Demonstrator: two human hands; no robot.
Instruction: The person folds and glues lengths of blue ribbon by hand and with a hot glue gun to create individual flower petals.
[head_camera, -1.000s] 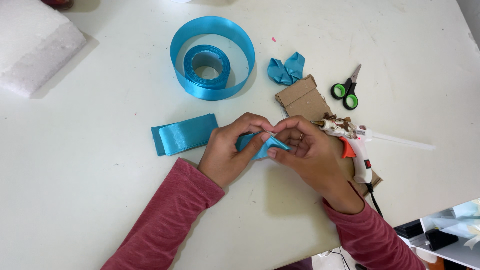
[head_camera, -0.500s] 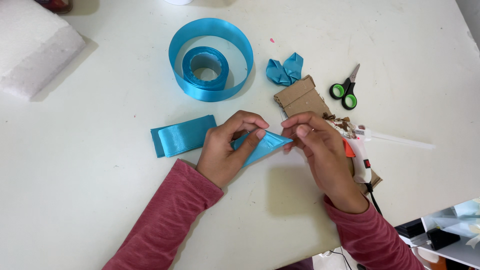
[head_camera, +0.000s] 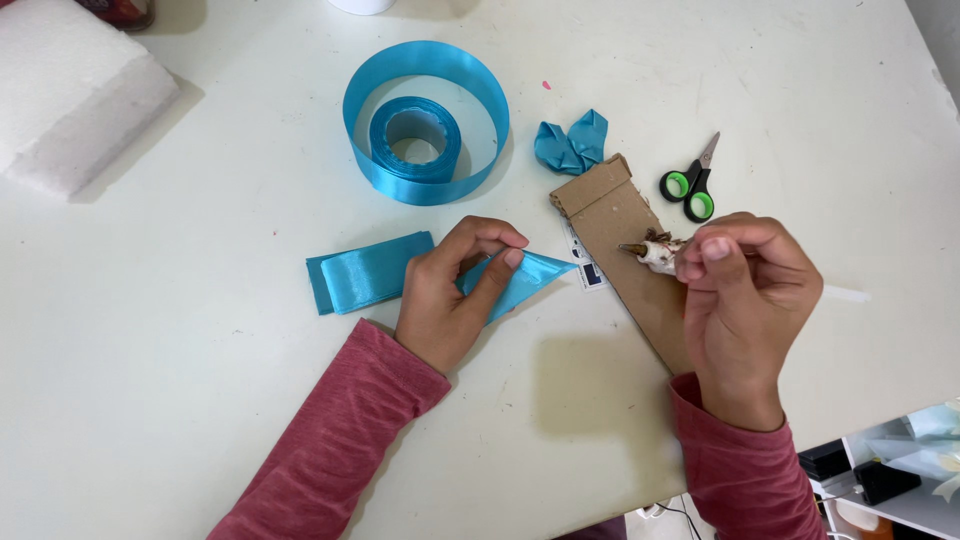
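You are pinning the folded blue ribbon piece (head_camera: 520, 280) against the white table (head_camera: 200, 380) with your left hand (head_camera: 450, 295) closed on it, while your right hand (head_camera: 745, 300) is gripping the glue gun (head_camera: 655, 255) over the cardboard (head_camera: 625, 250), likely gluing the fold, which calls for a steady nozzle aim.

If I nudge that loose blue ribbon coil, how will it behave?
The ribbon coil stands on edge in a wide, slack loop, so it probably flexes and slides rather than rolls. It looks thin and glossy, likely light, slippery, and apt to unwind.
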